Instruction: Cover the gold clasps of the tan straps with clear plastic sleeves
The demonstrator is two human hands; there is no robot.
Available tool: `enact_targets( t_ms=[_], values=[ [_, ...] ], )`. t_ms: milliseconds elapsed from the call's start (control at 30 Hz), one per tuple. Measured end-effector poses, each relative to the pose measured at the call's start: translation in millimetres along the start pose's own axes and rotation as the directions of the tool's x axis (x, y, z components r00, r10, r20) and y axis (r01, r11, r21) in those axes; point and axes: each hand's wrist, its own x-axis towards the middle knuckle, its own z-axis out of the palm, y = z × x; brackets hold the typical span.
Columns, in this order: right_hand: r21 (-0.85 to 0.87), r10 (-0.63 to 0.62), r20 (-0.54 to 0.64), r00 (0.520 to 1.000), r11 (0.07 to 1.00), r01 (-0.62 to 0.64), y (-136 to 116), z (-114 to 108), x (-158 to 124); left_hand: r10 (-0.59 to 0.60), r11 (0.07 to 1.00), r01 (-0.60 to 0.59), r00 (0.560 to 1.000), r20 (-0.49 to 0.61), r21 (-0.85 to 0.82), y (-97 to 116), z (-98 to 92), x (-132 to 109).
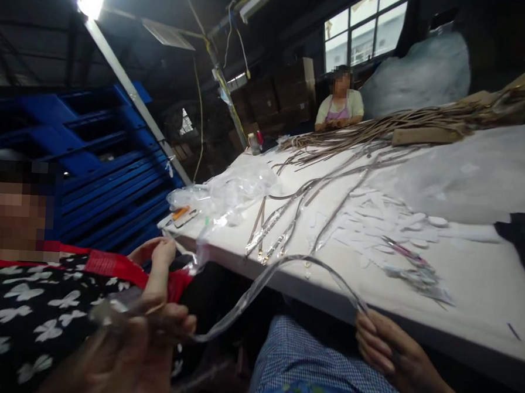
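A thin grey strap [254, 287] in a clear plastic sleeve arches between my two hands in front of the table edge. My left hand [142, 345], blurred by motion at the lower left, is closed round one end of it. On the right, my right hand [382, 343] grips the sleeved strap further along, fingers wrapped and just off the table's front edge. More sleeved straps [290, 221] lie on the white table [474, 272], with small gold-coloured metal ends near the front edge.
A co-worker [109, 265] in red and black sits close on my left; another person [340, 104] is at the far side. The table bears clear bags [232, 189], white slips [375, 223], a pink-handled tool [407, 251] and brown strips [381, 123]. Blue pallets [113, 183] stand behind.
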Motion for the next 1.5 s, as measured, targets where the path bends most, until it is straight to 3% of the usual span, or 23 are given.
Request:
enact_targets(
  t_ms=[67,167,267,367,433,500,700,767,833,867,933,1000,1033,1133,1267,1400,1467,1500],
  values=[
    [0.014,0.024,0.030,0.999,1.000,-0.024,-7.8,11.0,8.5,-0.014,0.995,0.021,0.998,-0.061,0.100,-29.0,10.5,-17.0],
    [-0.097,0.093,0.071,0.993,0.992,-0.085,-9.0,33.9,23.8,-0.011,0.970,0.034,0.996,-0.094,0.240,-70.4,35.0,-32.0],
    [-0.282,0.171,0.147,0.974,0.951,-0.124,7.5,61.7,38.9,0.187,0.940,-0.142,0.975,-0.122,0.309,-94.7,67.4,-30.4],
    [-0.420,0.258,0.236,0.937,0.896,-0.142,33.0,86.0,50.6,0.515,0.826,-0.466,0.853,-0.088,0.316,-97.8,98.3,-16.0],
    [-0.422,0.280,0.245,0.928,0.893,-0.158,45.2,96.6,54.7,0.582,0.791,-0.572,0.813,0.022,0.216,-92.3,110.9,-2.5],
    [-0.361,0.259,0.239,0.936,0.918,-0.162,49.0,102.2,55.5,0.559,0.822,-0.566,0.824,0.095,0.071,-84.9,115.0,12.7],
    [-0.179,0.210,0.271,0.939,0.970,-0.165,30.3,105.7,58.1,0.514,0.855,-0.500,0.851,0.105,-0.133,-78.5,114.9,48.7],
    [-0.162,0.077,0.200,0.977,0.986,-0.045,24.0,108.2,66.7,0.486,0.867,-0.455,0.862,0.143,-0.203,-84.0,122.5,49.3],
    [-0.226,-0.154,0.111,0.982,0.958,0.176,19.5,110.0,78.9,0.453,0.878,-0.400,0.872,0.184,-0.264,-90.2,131.8,43.2],
    [-0.296,-0.292,0.079,0.953,0.906,0.302,18.1,109.4,85.5,0.434,0.882,-0.369,0.878,0.203,-0.291,-92.6,135.6,38.5],
    [-0.490,-0.527,0.089,0.845,0.716,0.498,17.6,102.4,97.8,0.396,0.889,-0.304,0.886,0.242,-0.343,-94.4,138.9,27.9],
    [-0.667,-0.617,0.233,0.752,0.461,0.585,21.0,86.2,107.0,0.355,0.890,-0.235,0.895,0.270,-0.391,-92.0,135.8,18.2],
    [-0.724,-0.588,0.335,0.736,0.339,0.601,24.3,75.2,110.1,0.334,0.888,-0.204,0.902,0.275,-0.411,-89.6,132.3,14.5],
    [-0.776,-0.330,0.571,0.752,0.084,0.625,39.4,39.5,113.0,0.265,0.881,-0.122,0.927,0.265,-0.456,-82.9,119.4,8.8],
    [-0.772,-0.068,0.635,0.769,-0.025,0.635,59.2,13.6,101.4,0.149,0.852,0.024,0.946,0.287,-0.522,-84.4,108.6,14.2],
    [-0.846,0.087,0.525,0.846,-0.057,0.531,64.4,21.0,81.9,0.027,0.822,0.187,0.931,0.365,-0.538,-92.0,102.6,31.7],
    [-0.905,0.091,0.410,0.907,-0.086,0.418,62.3,30.1,75.7,0.021,0.864,0.159,0.937,0.350,-0.478,-95.1,98.7,42.4],
    [-0.936,0.085,0.340,0.937,-0.070,0.346,60.7,34.6,74.0,0.042,0.891,0.088,0.961,0.275,-0.445,-96.6,97.0,47.0]
  ],
)
